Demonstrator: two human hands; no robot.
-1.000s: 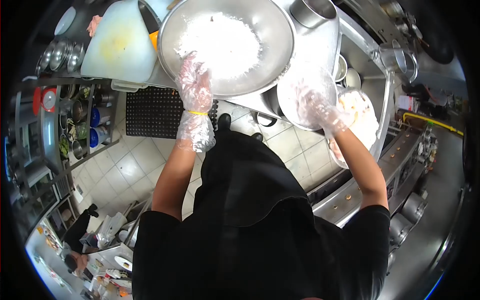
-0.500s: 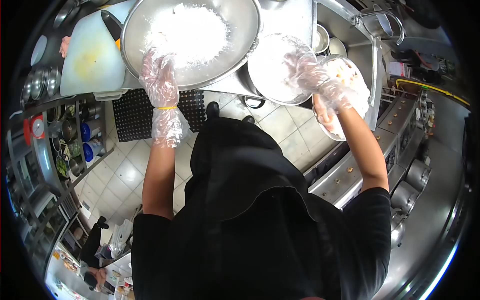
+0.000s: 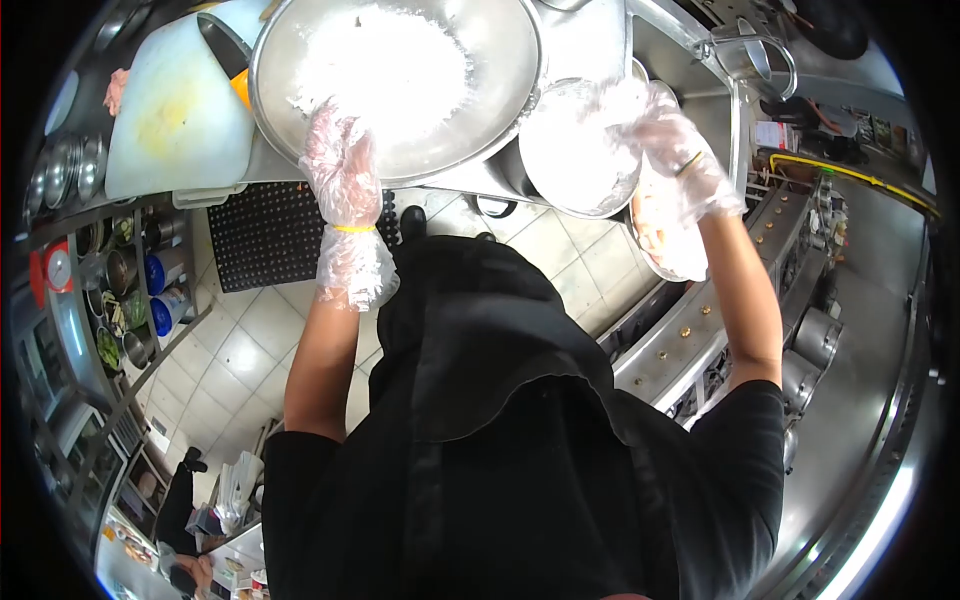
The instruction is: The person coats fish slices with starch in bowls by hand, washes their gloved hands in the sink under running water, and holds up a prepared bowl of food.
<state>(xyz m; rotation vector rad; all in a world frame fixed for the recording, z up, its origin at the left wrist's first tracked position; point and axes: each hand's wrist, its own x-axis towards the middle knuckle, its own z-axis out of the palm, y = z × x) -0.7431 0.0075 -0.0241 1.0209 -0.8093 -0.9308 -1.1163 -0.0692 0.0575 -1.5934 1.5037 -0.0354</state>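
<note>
My left hand, in a clear plastic glove with a yellow band, is at the near left rim of a big steel bowl. White powder lies in that bowl. The left fingers look bent, and what they grip at the rim is hard to make out. My right hand, gloved too, is over the right side of a round container of white powder; its fingers are smeared by motion. Just right of that container, partly under my right wrist, is a bowl of pale pieces.
A white cutting board lies left of the big bowl, with a dark blade between them. Steel bowls stand at the far left. On the right are a sink and a stove front. Another person is at lower left.
My right hand has moved right and blurred from the middle of the powder container toward its right edge. My left hand stays at the big bowl's rim. The whole view has shifted.
</note>
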